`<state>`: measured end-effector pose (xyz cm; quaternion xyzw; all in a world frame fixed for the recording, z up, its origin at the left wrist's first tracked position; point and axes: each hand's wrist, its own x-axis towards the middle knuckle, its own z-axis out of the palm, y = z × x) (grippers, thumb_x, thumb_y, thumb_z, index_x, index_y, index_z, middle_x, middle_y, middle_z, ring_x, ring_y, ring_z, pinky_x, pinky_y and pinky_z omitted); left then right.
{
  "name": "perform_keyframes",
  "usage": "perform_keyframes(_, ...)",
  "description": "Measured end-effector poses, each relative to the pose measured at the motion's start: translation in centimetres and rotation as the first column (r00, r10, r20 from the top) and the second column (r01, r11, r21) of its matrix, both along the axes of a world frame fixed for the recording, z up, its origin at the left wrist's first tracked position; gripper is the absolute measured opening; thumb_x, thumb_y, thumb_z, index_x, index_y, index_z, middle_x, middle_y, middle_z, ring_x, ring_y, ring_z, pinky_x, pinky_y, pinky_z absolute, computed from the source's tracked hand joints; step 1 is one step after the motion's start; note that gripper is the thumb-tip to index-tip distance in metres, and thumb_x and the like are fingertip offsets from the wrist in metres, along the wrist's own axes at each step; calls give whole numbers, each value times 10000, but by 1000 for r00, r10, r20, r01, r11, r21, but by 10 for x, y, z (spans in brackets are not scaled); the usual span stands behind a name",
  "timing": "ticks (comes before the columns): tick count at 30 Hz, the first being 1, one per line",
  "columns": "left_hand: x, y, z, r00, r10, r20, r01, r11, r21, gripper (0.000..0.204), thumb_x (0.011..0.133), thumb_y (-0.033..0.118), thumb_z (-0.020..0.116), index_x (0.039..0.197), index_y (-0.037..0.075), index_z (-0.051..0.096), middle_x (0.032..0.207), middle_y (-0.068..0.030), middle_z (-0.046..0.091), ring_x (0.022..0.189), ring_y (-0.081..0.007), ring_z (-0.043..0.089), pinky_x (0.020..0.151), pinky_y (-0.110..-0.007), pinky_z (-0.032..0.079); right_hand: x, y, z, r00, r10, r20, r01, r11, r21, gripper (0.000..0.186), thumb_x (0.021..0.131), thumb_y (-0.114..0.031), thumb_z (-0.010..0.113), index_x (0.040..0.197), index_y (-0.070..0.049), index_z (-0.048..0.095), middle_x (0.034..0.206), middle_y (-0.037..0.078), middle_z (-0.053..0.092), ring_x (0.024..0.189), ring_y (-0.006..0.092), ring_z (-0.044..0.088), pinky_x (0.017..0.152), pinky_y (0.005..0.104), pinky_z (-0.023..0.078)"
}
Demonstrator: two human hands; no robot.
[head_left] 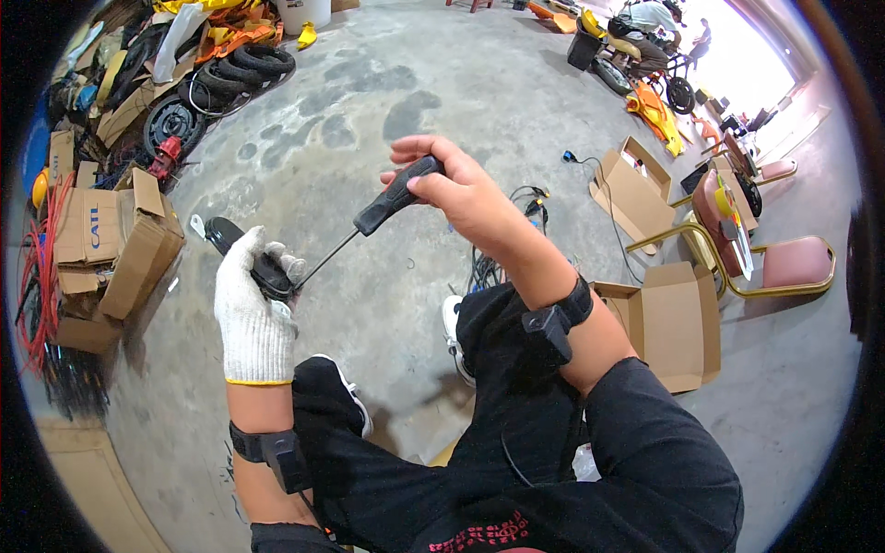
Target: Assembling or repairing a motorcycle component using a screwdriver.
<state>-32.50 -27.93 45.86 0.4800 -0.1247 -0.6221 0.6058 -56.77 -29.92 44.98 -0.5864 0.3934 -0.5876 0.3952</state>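
Note:
My right hand (456, 189), bare, is closed around the black handle of a screwdriver (395, 198). Its thin metal shaft slopes down to the left, and the tip meets or nearly meets the near end of a black elongated part (270, 275). That part is gripped by my left hand (247, 286), which wears a white knitted glove with a yellow hem. At the part's far end a small pale tab (197, 226) sticks out. Gloved fingers cover the part's middle, and exactly where the tip sits is too small to tell.
Torn cardboard boxes (115, 240) and a red cable bundle (37, 267) lie at left, below piled tyres (226, 78). Black cables (489, 267) lie ahead of my knees. Open cartons (678, 323) and chairs (797, 265) stand at right. A person (650, 28) works far right.

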Motion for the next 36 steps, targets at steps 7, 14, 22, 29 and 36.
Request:
perform_keyframes(7, -1, 1, 0, 1000, -2, 27, 2, 1000, 2, 138, 850, 163, 668, 902, 75, 575, 761, -75, 612, 627, -212, 592, 575, -335, 524, -16, 4, 17, 942, 50, -330, 130, 856, 500, 333, 961, -280, 582, 1024, 45, 623, 824, 110, 669, 850, 194, 689, 653, 349, 561)
perform_keyframes(14, 1, 1, -1, 999, 12, -33, -12, 1000, 14, 133, 858, 157, 660, 901, 72, 568, 746, -74, 609, 614, -216, 589, 543, -345, 517, -6, 11, 17, 982, 52, 182, -70, 993, 94, 284, 967, -218, 563, 1081, 28, 646, 954, 106, 689, 952, 207, 683, 802, 332, 543)
perform_keyframes(22, 8, -1, -3, 1000, -2, -28, 1, 1000, -24, 156, 861, 128, 648, 912, 51, 522, 753, -89, 606, 590, -219, 582, 537, -341, 525, -1, 9, 16, 997, -20, -75, 33, 983, 180, 307, 973, -229, 548, 1150, 15, 603, 912, 84, 694, 796, 175, 672, 736, 322, 542)
perform_keyframes(29, 6, 1, 1, 999, -9, -44, 8, 1000, -13, 193, 863, 139, 657, 947, 39, 514, 755, -91, 594, 583, -213, 576, 542, -335, 533, -8, 14, 27, 955, 88, -283, 42, 906, 422, 361, 997, -287, 523, 1191, 11, 587, 881, 73, 679, 814, 168, 687, 614, 273, 537)
perform_keyframes(36, 7, 2, 0, 997, 29, -73, -30, 1000, -9, 180, 851, 130, 679, 929, 33, 550, 748, -81, 601, 538, -205, 578, 531, -344, 541, -2, 12, 17, 988, 135, 76, -147, 972, 184, 493, 1010, -363, 492, 1354, -13, 445, 1158, 155, 636, 1069, 239, 657, 877, 330, 542)
